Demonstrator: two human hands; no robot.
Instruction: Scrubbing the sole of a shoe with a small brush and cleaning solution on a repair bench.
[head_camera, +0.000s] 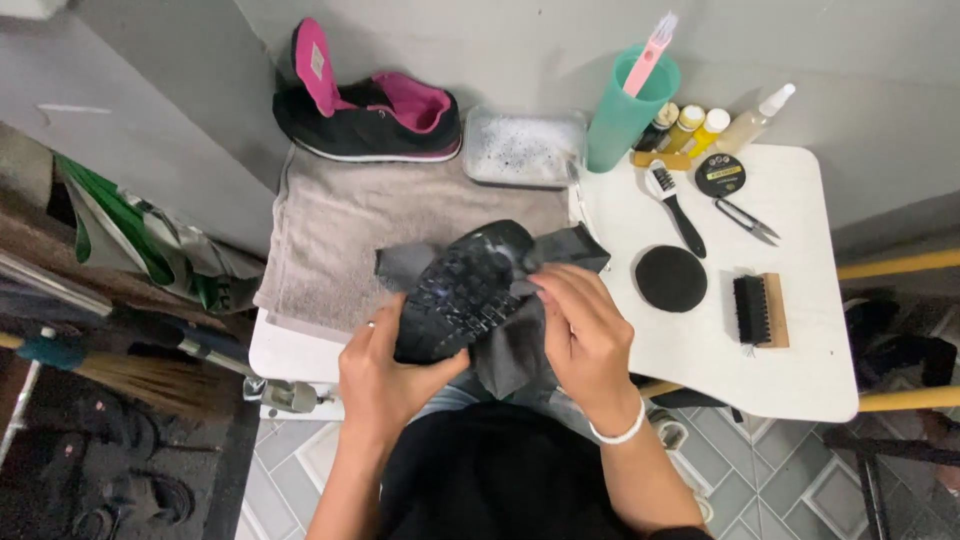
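A white table (800, 370) carries everything, and a beige towel (330, 240) covers its left half. On the towel's far edge, against the wall, lies a black shoe with pink lining (370, 110), its tongue turned up. Just right of it sits a clear tray (522, 145) of foamy water, and beside that a teal cup (625, 115) with a pink brush (650, 50) standing in it.

Over the near edge of the table, the left hand (385, 375) holds a second black shoe (465, 290) sole up, fingers clenched around its heel end from below. A dark grey cloth (515, 345) lies draped under and around this shoe, with corners showing at both sides. The right hand (585, 335) presses the cloth against the sole, fingers pinched on the fabric; a white band circles that wrist.

On the bare right half of the table lie a black round pad (671, 278), a wooden brush (760, 310) with black bristles, a black-and-white brush (675, 205), small snips (748, 220) and a round tin (720, 175). Behind the tin stand small yellow-capped bottles (690, 125) and a spray bottle (758, 118).
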